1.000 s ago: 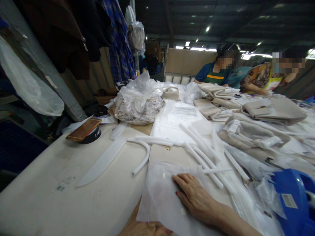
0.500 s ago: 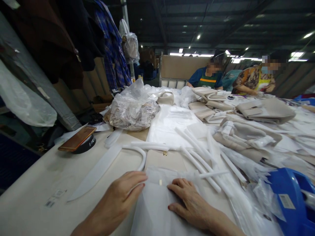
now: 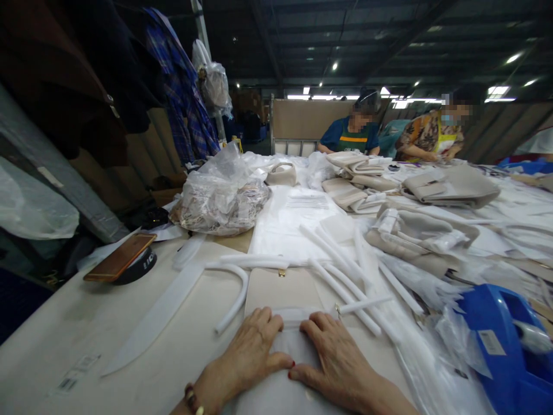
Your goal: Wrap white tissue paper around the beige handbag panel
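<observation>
A beige handbag (image 3: 283, 288) lies flat in front of me, its flap with a small gold clasp (image 3: 282, 273) pointing away. Thin white wrapping sheet (image 3: 290, 346) covers its near part, the far edge crossing the bag as a band. On the left side of that sheet rests my left hand (image 3: 246, 354), palm down, fingers laid out at the edge. My right hand (image 3: 339, 360) lies opposite, its fingers spread on the sheet. Both thumbs point inward and their tips almost meet. What lies under the palms is hidden.
White foam tubes (image 3: 345, 282) lie beyond and right of the bag. A long white foam strip (image 3: 155, 323) and a phone on a black roll (image 3: 121, 259) are at left. A blue tape dispenser (image 3: 496, 334) stands right. Behind are beige bags (image 3: 449, 184), a plastic bundle (image 3: 220, 202) and two people.
My left hand has moved right and forward onto the sheet. My right hand has stayed close by, its thumb now near the left one. The sheet's far edge looks flatter, and the view has shifted slightly.
</observation>
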A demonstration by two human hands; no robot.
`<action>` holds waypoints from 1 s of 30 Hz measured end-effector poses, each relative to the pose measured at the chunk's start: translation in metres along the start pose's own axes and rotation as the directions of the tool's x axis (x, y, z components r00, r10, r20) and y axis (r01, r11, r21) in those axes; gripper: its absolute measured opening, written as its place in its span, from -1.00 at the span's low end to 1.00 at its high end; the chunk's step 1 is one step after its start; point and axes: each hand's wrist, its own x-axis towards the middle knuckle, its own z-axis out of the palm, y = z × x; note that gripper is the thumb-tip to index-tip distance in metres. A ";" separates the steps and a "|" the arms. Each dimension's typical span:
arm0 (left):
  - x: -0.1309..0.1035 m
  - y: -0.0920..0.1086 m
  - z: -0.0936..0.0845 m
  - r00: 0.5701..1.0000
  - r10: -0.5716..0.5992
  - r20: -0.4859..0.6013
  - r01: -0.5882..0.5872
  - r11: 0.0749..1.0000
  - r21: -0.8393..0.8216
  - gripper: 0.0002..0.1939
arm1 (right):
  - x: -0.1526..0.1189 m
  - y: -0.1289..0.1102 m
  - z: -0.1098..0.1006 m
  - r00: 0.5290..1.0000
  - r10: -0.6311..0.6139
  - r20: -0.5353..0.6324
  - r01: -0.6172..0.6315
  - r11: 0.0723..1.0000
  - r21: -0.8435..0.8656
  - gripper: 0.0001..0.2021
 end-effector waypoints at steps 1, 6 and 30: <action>0.002 0.001 -0.002 1.000 0.005 0.015 -0.005 1.000 0.000 -0.68 | 0.001 0.001 0.001 1.000 0.009 -0.004 -0.009 1.000 -0.007 -0.53; 0.009 -0.001 -0.008 0.997 0.026 0.069 -0.025 1.000 -0.013 -0.68 | 0.006 0.003 0.004 1.000 0.017 -0.006 -0.017 0.999 -0.045 -0.47; -0.041 0.019 -0.001 0.949 0.130 0.287 -0.177 0.974 0.142 -0.20 | -0.018 0.013 -0.056 0.878 -0.116 0.464 0.100 0.993 0.060 -0.19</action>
